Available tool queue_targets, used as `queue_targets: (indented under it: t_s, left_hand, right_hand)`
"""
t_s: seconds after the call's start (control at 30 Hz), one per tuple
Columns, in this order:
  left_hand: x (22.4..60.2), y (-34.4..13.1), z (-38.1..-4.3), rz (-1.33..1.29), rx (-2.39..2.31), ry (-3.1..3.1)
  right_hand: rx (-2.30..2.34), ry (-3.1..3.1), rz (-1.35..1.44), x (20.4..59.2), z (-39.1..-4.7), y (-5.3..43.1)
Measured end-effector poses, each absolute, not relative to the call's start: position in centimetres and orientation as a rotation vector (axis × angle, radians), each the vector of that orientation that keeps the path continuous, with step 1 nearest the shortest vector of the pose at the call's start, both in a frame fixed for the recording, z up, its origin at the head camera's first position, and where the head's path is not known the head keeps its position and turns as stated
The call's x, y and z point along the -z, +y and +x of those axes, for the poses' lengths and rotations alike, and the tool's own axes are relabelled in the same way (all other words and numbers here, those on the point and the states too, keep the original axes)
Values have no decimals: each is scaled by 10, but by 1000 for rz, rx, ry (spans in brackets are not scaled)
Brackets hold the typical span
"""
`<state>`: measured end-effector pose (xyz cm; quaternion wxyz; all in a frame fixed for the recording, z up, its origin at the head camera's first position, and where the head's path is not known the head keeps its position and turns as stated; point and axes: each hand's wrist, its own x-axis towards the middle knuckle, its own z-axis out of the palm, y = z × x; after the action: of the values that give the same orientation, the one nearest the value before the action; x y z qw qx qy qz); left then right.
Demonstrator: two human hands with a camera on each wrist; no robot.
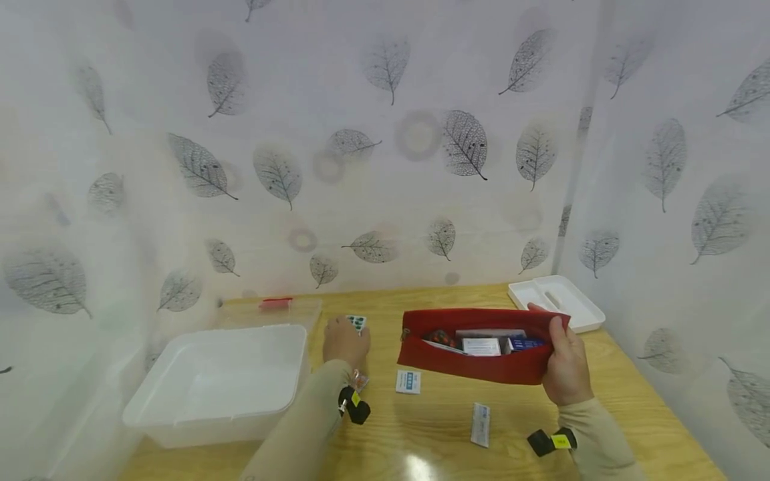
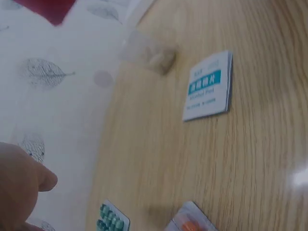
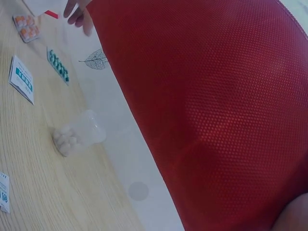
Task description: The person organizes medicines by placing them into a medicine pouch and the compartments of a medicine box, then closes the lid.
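Note:
My right hand [image 1: 567, 364] grips the right end of a red zip pouch [image 1: 481, 374], which is held open above the table. Inside the pouch are a white box [image 1: 481, 346], a blue-and-white box [image 1: 523, 343] and other packets. My left hand [image 1: 345, 342] hovers near a blister pack of green capsules [image 2: 111, 219], its fingers loose with nothing seen in them. An orange blister pack [image 3: 26, 28] lies by the left wrist. Between the hands are an alcohol pad packet [image 2: 208, 86] and another white packet [image 1: 480, 425]. The pouch hides a clear bottle of whitish pieces [image 3: 77, 134] from the head view.
A white plastic bin [image 1: 222, 374] stands at the left, with a clear lid [image 1: 307, 310] and a small red item [image 1: 275, 303] behind it. At the back right sits a shallow white tray [image 1: 577, 300]. Leaf-patterned curtain [image 1: 385, 180] encloses the table.

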<state>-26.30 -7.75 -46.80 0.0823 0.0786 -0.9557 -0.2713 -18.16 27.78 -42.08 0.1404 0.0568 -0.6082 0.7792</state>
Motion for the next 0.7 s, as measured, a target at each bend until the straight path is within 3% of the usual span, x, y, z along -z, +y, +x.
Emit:
queue_targets:
  t_s: [0.3, 0.7]
  left_hand:
    - [494, -95, -298, 432, 753, -3053]
    - [506, -91, -311, 491, 724, -3137]
  right_hand:
    - [-2239, -1739, 160, 420, -181, 276]
    - [-2229, -1751, 142, 421, -179, 274]
